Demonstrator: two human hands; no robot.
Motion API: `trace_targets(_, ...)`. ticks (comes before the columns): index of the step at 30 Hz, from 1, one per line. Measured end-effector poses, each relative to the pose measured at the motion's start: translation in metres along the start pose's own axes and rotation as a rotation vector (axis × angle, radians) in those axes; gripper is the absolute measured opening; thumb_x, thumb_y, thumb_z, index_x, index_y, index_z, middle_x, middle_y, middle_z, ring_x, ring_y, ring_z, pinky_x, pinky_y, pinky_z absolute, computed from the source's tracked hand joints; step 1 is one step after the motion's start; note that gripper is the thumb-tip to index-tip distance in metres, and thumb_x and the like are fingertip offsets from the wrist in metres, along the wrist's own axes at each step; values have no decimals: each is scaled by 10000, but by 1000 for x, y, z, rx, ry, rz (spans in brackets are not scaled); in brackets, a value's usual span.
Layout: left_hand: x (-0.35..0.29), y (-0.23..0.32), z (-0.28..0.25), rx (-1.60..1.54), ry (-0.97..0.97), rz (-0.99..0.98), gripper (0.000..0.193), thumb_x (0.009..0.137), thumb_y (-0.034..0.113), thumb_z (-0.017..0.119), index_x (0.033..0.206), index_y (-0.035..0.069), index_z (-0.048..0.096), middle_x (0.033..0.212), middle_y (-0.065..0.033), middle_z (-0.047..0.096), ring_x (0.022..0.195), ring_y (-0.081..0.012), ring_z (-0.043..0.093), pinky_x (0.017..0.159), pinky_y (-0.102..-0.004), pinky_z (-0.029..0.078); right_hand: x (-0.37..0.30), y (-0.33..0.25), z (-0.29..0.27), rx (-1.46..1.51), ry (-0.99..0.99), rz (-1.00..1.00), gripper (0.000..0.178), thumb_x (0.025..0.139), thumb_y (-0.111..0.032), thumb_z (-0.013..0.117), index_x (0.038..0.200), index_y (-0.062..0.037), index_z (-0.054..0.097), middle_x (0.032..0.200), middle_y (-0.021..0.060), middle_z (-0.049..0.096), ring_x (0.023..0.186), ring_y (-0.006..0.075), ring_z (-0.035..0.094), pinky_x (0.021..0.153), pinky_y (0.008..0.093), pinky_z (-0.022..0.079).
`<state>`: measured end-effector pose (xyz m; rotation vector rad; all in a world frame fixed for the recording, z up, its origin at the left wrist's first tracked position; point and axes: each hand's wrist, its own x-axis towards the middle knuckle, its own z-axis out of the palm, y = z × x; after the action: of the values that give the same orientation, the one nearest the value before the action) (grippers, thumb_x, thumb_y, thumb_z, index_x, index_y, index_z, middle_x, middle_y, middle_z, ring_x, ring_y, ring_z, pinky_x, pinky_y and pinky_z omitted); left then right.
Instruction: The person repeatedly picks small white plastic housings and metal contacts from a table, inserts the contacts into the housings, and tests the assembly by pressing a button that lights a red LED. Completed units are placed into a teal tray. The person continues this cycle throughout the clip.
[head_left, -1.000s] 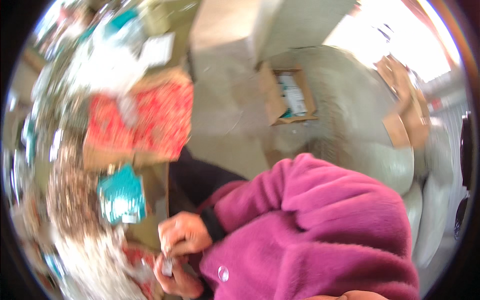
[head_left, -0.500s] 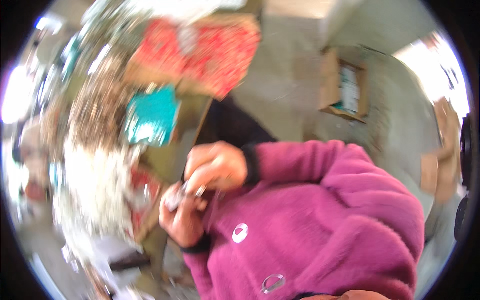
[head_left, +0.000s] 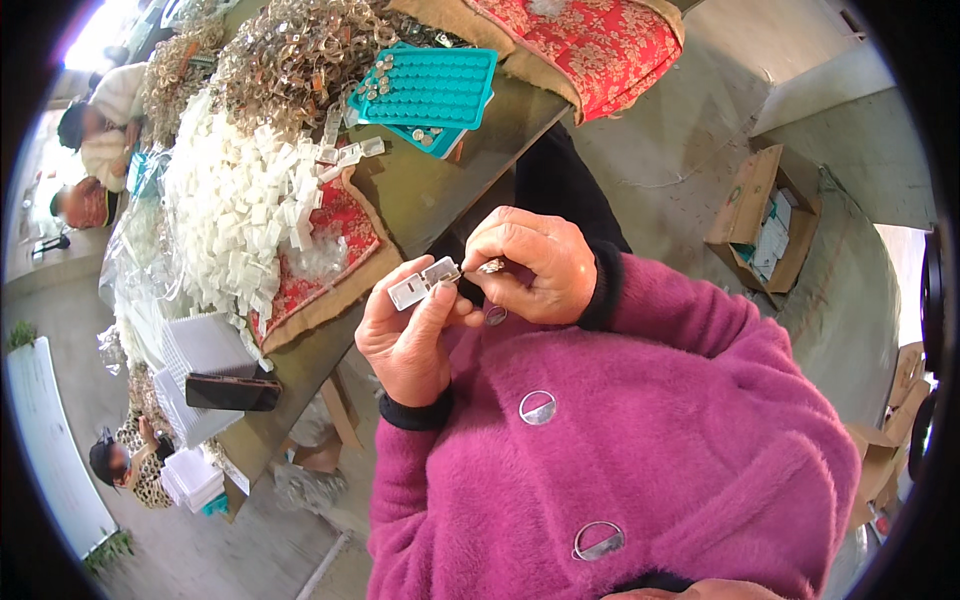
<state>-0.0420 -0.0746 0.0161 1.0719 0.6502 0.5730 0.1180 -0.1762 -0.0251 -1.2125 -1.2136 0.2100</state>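
Between the fingers and thumb of my left hand [head_left: 405,340] is a small translucent white plastic case [head_left: 408,292], its two halves folded out flat. My right hand [head_left: 535,265] is closed in a pinch on a small shiny metal piece [head_left: 491,266], whose exact kind is too small to make out. The right fingertips are close beside the case's right end. Both hands are in front of my chest, near the table edge. A heap of similar white plastic cases [head_left: 235,205] lies on the table to the left of my hands.
Teal trays [head_left: 440,85] with small round silvery pieces lie near a tangled heap of brownish metal pieces [head_left: 295,60]. Red floral cloth [head_left: 590,50] hangs over the far table edge. A dark phone [head_left: 232,392] rests at left. An open cardboard box [head_left: 765,225] stands on the floor. People sit farther left.
The view has swung, so the table and hands appear farther right. My hands were closer together around the case; now they are slightly apart, and the case shows folded out.
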Motion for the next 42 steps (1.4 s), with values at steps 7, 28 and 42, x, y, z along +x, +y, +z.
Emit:
trace_targets(7,-5,-9,4,360,44,266,341,941,-94,679,1273,-77,603,934,-167,743,752,-210,735,720,-314,626,-2,1,4,31,-77,88,284,789,149,642,1003,-29,585,906,125,633,739,273,639,636,342,527)
trace_targets(28,-4,-9,-6,577,97,393,338,863,-83,774,1183,-38,676,943,-99,709,799,-173,704,713,-286,580,-4,7,16,114,-71,185,171,811,66,613,951,-32,601,891,96,617,713,188,616,616,297,489)
trace_targets(42,-27,-20,-25,978,-41,703,310,858,-57,800,1147,-29,691,971,-128,645,789,-209,674,655,-305,584,-26,17,25,636,-204,581,162,896,-142,761,939,1,701,801,146,737,633,210,711,610,346,564)
